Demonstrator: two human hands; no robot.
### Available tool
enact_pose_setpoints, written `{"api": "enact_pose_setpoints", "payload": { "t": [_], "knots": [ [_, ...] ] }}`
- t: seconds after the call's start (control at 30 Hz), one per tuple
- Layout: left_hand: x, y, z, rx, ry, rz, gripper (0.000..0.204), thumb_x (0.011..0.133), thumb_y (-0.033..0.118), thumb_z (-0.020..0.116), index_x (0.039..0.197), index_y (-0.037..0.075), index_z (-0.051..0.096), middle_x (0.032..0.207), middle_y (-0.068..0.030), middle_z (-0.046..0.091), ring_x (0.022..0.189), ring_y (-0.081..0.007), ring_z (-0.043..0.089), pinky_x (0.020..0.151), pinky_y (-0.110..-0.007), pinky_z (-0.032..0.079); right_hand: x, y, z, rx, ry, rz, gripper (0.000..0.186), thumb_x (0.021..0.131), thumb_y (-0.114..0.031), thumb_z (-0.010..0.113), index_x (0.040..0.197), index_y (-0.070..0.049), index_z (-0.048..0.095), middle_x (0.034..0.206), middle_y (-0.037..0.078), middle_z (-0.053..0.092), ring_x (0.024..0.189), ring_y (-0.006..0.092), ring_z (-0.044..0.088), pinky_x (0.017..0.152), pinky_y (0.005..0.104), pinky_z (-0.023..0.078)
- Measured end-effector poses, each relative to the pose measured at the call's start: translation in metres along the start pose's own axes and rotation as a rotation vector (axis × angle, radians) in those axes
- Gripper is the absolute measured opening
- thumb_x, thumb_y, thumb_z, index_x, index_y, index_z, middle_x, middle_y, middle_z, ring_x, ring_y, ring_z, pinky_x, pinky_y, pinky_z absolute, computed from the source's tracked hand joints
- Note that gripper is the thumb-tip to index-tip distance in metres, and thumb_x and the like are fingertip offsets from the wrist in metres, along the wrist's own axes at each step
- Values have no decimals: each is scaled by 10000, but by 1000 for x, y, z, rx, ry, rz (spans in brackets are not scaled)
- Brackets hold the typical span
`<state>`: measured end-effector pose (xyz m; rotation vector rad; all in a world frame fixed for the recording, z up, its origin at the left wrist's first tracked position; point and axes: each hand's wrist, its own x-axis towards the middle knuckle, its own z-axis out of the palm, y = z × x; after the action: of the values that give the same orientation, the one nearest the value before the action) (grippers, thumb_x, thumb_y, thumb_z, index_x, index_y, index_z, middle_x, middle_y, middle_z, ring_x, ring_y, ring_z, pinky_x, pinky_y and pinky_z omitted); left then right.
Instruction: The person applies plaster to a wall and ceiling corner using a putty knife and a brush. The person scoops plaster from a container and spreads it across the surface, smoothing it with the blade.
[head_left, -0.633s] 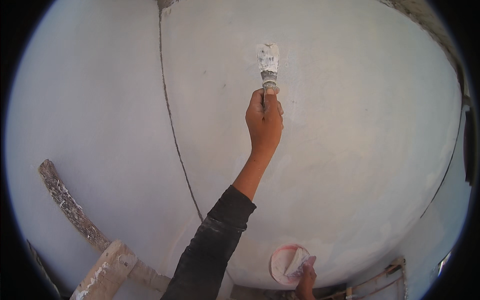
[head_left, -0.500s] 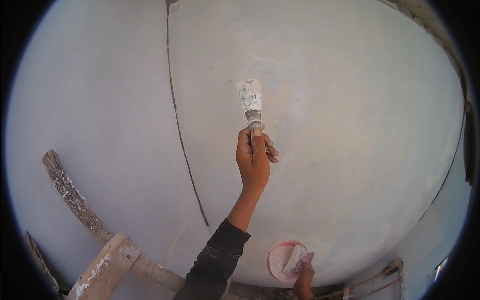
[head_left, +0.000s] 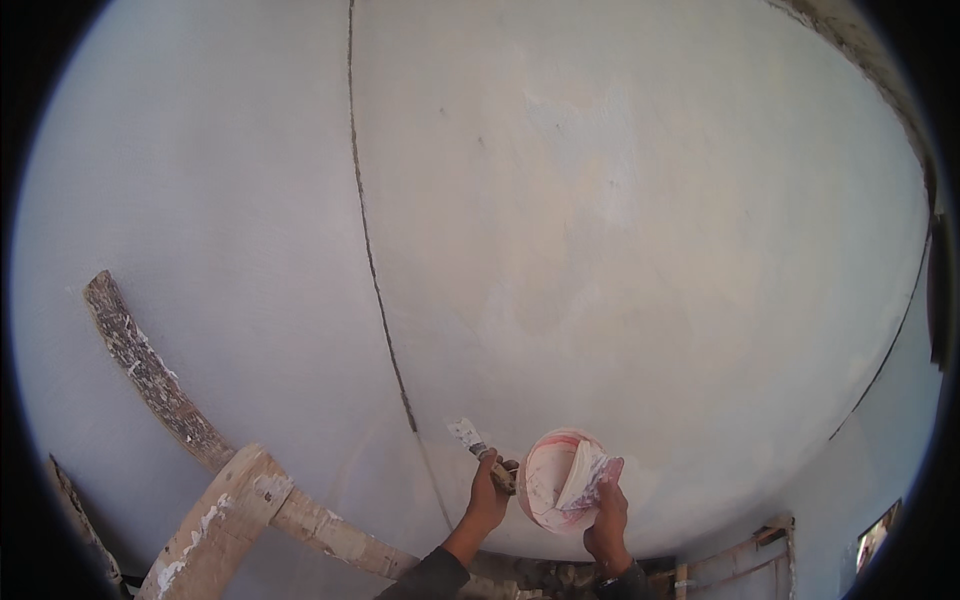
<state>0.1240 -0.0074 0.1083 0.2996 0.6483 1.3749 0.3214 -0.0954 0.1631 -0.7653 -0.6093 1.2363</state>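
Observation:
Low in front of the wall, my left hand [head_left: 486,503] is closed around the handle of a putty knife [head_left: 467,434]. Its white-smeared blade tilts up and left. Just to the right is a round, pink-rimmed bowl [head_left: 538,498] with white putty on its inside. My right hand [head_left: 608,527] grips at the bowl's right side. A flat, putty-coated piece with a pink end [head_left: 584,478] stands in the bowl against the right fingers; its exact kind is unclear. The left hand's fingers are close to the bowl's left rim, and whether they touch it cannot be told.
A pale plastered wall [head_left: 620,300] fills most of the view, split by a dark vertical groove [head_left: 367,240]. Putty-spattered wooden poles [head_left: 215,525] cross at lower left. Rubble [head_left: 565,577] lies below my hands, and a wooden frame [head_left: 735,562] stands at lower right.
My left hand has come down from the middle of the wall to beside the bowl, still holding the putty knife. The bowl and right hand sit slightly higher in view.

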Motion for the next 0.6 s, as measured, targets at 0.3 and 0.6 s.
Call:
{"api": "enact_pose_setpoints", "payload": {
  "t": [0.3, 0.6],
  "knots": [
    [12, 51, 138, 515, -338, 287, 562, 1104, 586, 470, 1141, 55, 648, 769, 26, 570, 539, -63, 522, 456, -240, 398, 8, -32, 5, 46, 115, -191, 465, 1108, -284, 574, 1452, 25, 540, 1352, 119, 665, 1198, 240, 665, 1027, 398, 535],
    [96, 135, 298, 547, -551, 356, 539, 1073, 582, 553, 1062, 49, 628, 688, 42, 516, 447, -38, 428, 387, -223, 303, -5, -50, -51, -68, 245, -306, 569, 1116, -352, 536, 1512, 51, 469, 1431, 148, 608, 1273, 265, 616, 1080, 424, 493]
  ]
}}
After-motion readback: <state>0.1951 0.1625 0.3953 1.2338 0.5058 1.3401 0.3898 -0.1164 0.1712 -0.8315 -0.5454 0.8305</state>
